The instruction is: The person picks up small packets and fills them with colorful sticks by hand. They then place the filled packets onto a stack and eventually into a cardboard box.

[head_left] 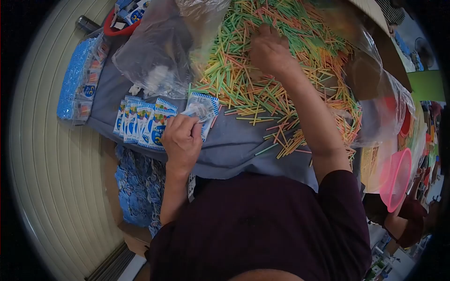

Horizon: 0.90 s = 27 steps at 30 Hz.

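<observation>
My left hand [182, 140] is closed on the lower edge of a small blue-and-white packet [204, 107], pinching it near the table's front edge. Just left of that hand, several similar printed packets [145, 121] lie overlapped in a row. My right hand [271, 51] rests on a wide pile of thin coloured sticks [234, 61], green, yellow, orange and pink. Its fingers are apart and bent down onto the sticks; the fingertips are partly hidden, and I see nothing clearly held in them.
Clear plastic bags [159, 56] lie left of the pile. A wrapped bundle of packets [82, 77], a dark bottle [87, 24] and a red basket [115, 25] stand at far left. On the right are a pink basket [396, 180] and another person [405, 222]. Grey cloth [229, 150] covers the table.
</observation>
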Available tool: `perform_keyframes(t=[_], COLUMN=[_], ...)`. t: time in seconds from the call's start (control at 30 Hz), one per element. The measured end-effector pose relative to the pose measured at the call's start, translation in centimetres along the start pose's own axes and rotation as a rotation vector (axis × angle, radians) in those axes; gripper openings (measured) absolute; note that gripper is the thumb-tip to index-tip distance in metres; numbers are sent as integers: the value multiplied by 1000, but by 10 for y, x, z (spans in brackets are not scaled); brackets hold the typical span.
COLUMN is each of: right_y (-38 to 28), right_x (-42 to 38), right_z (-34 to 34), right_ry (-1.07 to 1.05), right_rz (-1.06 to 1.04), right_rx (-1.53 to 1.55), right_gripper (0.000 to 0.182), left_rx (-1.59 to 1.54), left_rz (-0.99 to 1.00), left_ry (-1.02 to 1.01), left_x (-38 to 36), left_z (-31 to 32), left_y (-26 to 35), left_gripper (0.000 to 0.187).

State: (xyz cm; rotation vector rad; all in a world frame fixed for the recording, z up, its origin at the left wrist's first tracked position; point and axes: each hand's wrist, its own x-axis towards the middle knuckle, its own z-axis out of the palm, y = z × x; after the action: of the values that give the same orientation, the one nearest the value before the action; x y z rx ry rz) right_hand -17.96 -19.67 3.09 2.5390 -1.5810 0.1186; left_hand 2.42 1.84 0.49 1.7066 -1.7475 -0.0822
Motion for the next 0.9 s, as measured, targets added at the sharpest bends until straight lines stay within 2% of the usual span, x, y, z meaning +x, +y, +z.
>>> perform_keyframes(t=[0.03,0.1,0.13,0.2,0.23,0.3,0.33,0.4,0.43,0.5,0.57,0.63,0.7,0.73,0.8,0.83,0.9], right_y=[1,2,1,1,1,-1,1,10,13,22,31,38,37,36,36,36,36], right_x=[-5,-17,-16,-13,-10,-2,-4,-11,-11,-12,-10,-6,-2,-3,-5,-4,0], right_z=[3,7,4,-8,-4,12,15,15,9,-5,-2,1,0,-5,-15,-5,18], right_ry=[-1,172,168,-81,-76,-32,-25,151,153,65,127,194,242,244,82,84,464], right_rz=[-9,-7,-7,-7,0,-30,-38,-60,-75,35,54,66,108,107,276,281,68], right_rx=[-2,139,136,105,98,-68,-72,56,55,462,549,633,966,966,1122,1122,1291], right_gripper=[30,32,32,36,36,34,34,36,36,35,35,34,33,33,37,37,42], left_rx=[9,16,26,27,32,39,6,-21,-73,-127,-329,-405,-474,-502,-531,-559,-587], left_rz=[21,32,38,57,45,32,41,35,36,41,-1,3,1,32,65,75,88], left_ry=[5,10,15,21,1,-12,-5,19,58,91,96,89,88,83,73,70,63], left_x=[0,-2,-2,0,1,2,1,1,1,1,5,14,21,25,30,33,35], left_z=[-1,0,1,2,0,-2,-3,-5,-6,-8,-11,-13,-11,-8,-3,-1,4], left_y=[1,-1,-2,-1,-1,-1,-2,-5,-6,-7,-5,4,12,15,22,26,30], left_gripper=[13,13,13,13,12,12,12,13,14,15,16,14,13,13,13,13,14])
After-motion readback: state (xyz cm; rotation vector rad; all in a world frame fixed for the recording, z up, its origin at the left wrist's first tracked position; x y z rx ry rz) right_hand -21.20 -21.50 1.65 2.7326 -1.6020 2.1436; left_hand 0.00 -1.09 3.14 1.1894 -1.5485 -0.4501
